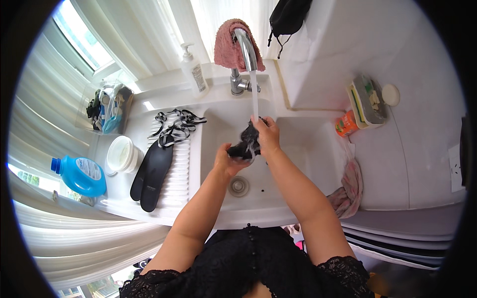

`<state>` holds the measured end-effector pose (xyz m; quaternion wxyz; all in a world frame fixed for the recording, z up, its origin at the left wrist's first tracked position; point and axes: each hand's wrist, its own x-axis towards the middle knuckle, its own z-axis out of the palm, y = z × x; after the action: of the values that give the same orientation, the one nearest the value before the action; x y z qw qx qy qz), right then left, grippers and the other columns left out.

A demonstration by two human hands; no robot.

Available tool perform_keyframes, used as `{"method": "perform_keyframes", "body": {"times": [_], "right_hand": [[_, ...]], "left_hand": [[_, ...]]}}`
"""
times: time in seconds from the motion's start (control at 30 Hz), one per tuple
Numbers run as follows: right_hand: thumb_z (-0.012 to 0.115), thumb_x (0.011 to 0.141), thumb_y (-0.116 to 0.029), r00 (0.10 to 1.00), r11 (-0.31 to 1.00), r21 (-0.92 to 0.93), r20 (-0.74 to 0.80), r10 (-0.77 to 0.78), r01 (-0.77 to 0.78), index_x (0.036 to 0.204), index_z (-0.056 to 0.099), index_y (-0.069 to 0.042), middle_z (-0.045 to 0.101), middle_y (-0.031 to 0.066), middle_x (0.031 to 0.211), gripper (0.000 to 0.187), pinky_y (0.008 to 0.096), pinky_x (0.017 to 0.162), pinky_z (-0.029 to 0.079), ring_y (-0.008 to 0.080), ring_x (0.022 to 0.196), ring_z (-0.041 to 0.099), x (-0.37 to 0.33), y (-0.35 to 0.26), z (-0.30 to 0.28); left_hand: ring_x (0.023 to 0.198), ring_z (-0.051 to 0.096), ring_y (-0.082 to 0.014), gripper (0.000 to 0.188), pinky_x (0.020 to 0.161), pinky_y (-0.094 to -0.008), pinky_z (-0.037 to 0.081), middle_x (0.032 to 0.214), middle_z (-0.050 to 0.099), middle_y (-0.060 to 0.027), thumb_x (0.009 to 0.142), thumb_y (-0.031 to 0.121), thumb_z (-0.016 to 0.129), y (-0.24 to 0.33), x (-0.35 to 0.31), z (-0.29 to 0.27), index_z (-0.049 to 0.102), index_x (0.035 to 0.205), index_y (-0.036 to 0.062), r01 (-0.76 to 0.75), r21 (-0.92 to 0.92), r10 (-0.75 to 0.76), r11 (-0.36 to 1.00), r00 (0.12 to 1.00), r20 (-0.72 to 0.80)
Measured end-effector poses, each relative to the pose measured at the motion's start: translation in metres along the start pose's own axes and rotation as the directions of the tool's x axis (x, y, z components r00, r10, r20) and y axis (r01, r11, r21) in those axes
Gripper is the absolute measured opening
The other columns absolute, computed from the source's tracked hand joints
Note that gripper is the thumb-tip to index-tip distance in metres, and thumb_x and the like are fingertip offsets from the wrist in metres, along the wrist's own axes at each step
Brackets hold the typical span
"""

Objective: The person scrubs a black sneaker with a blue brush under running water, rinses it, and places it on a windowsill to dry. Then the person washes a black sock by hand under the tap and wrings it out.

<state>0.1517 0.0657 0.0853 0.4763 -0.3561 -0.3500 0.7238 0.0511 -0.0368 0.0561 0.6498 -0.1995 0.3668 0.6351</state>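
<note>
Over the sink basin (298,174), I hold a wet, dark fabric item (251,140) with whitish foam or water on it. I cannot make out its exact kind. My right hand (269,136) is closed round its upper end, right below the stream from the chrome faucet (245,49). Lower and to the left, my left hand (229,161) grips the other end, thumb on top. Water (255,94) runs down onto the item and my right fingers. Beneath my hands sits the round drain (238,186).
On the ribbed washboard (181,174) lie black insoles (153,174) and striped laces (179,128). Left of them stand a white tub (121,155) and a blue detergent jug (82,176). A pump bottle (194,72) stands behind; a damp cloth (348,188) hangs over the right rim.
</note>
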Motion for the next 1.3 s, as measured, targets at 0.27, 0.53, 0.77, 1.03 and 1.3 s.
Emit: {"method": "perform_keyframes", "body": {"times": [0.27,0.53,0.77,1.03,1.3], "right_hand": [[0.077,0.073,-0.024,0.792,0.601,-0.568,0.579,-0.193,0.562,0.070,0.060,-0.001,0.061,0.0091,0.076,0.029,0.0340,0.067,0.047,0.0195,0.073,0.060,-0.040,0.000,-0.002],[0.074,0.072,-0.024,0.894,0.595,-0.728,0.052,-0.446,0.339,0.074,0.057,-0.005,0.057,0.0142,0.090,0.026,0.0371,0.078,0.046,0.0288,0.084,0.055,-0.021,0.030,-0.038],[0.071,0.073,-0.028,0.946,0.522,-0.818,0.079,-0.314,0.242,0.074,0.058,-0.006,0.060,0.0163,0.083,0.025,0.0426,0.077,0.047,0.0363,0.087,0.057,-0.028,0.025,-0.028],[0.072,0.070,-0.025,0.933,0.478,-0.818,0.182,-0.312,0.320,0.078,0.059,-0.005,0.063,0.0194,0.083,0.025,0.0426,0.076,0.048,0.0392,0.082,0.060,-0.029,0.027,-0.014],[0.066,0.084,-0.022,0.909,0.892,-0.391,0.242,0.339,-0.229,0.103,0.061,-0.003,0.062,0.0054,0.089,0.027,0.0273,0.073,0.050,0.0154,0.077,0.058,-0.009,-0.005,-0.024]], "left_hand": [[0.121,0.049,-0.0302,0.052,0.102,-0.0534,0.037,0.126,0.054,-0.0115,0.094,0.056,0.043,-0.024,0.035,0.014,0.052,0.121,0.0131,0.066,0.015,-0.057,0.998,0.696,0.716],[0.099,0.062,-0.0298,0.059,0.091,-0.0453,0.050,0.104,0.063,-0.0114,0.090,0.061,0.046,-0.033,0.039,0.020,0.056,0.110,0.0072,-0.031,-0.045,0.046,0.999,0.928,0.370],[0.098,0.060,-0.0239,0.027,0.084,-0.0405,0.050,0.098,0.062,-0.0075,0.095,0.035,0.048,-0.048,0.024,0.022,0.057,0.101,0.0103,-0.075,0.016,0.068,0.997,0.957,0.281],[0.084,0.065,-0.0237,0.025,0.073,-0.0340,0.054,0.095,0.064,-0.0081,0.093,0.032,0.050,-0.040,0.029,0.021,0.058,0.098,0.0090,-0.141,0.089,0.133,0.986,0.987,0.095],[0.098,0.063,-0.0296,0.047,0.083,-0.0459,0.052,0.108,0.064,-0.0085,0.087,0.048,0.060,-0.016,-0.025,0.045,0.056,0.114,0.0101,0.034,0.393,-0.137,0.919,0.962,0.236]]}}
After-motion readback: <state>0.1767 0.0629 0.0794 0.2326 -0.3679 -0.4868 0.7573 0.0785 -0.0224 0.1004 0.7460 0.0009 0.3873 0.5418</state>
